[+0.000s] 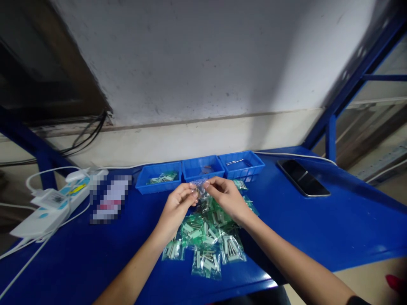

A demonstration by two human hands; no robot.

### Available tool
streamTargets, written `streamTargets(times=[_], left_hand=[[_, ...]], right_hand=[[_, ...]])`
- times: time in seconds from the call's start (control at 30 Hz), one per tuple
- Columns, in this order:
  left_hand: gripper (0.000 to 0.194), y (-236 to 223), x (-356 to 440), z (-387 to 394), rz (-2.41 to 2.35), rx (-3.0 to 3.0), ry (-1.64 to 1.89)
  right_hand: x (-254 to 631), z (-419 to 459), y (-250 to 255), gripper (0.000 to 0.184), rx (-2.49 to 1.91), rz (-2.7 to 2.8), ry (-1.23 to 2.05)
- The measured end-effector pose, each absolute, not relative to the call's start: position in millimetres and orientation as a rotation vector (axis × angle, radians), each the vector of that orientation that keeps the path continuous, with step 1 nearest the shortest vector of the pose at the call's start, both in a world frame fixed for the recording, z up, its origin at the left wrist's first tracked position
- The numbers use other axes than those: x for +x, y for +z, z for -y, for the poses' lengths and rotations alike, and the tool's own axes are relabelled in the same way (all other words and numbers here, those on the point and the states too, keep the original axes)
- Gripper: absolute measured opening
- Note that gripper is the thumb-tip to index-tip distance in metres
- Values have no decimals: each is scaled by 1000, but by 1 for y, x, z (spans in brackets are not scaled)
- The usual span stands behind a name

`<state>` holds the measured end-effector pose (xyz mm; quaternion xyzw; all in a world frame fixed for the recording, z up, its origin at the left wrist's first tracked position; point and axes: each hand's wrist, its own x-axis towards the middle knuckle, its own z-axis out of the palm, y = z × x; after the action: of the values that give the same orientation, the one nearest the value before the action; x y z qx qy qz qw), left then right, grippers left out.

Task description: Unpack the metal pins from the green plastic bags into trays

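Observation:
My left hand (178,207) and my right hand (226,197) meet above a blue table (333,220), both pinching the top edge of one small clear plastic bag (199,188) with small metal parts inside. Beneath the hands lies a heap of similar small green-tinted bags (206,243) holding metal pins and white pieces. Both hands have their fingers closed on the bag.
Three blue trays stand in a row behind the hands: left (159,177) with green bags, middle (202,167), right (242,163) with thin metal pins. A black phone (302,178) lies at right. A white power strip (54,201) with cables sits far left.

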<state>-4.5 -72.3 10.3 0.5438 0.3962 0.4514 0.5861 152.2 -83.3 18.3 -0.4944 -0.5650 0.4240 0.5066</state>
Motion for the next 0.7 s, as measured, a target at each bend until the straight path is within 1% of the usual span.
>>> streamTargets(times=[0.37, 0.6, 0.7], left_hand=[[20, 8, -3, 74, -978, 1314, 1059], [22, 13, -8, 73, -938, 1271, 1036], [24, 13, -10, 71, -891, 1298, 971]], right_hand=[[147, 89, 21, 17, -1170, 1464, 1016], [147, 88, 19, 17, -1205, 1493, 991], [146, 87, 16, 21, -1206, 1494, 991]])
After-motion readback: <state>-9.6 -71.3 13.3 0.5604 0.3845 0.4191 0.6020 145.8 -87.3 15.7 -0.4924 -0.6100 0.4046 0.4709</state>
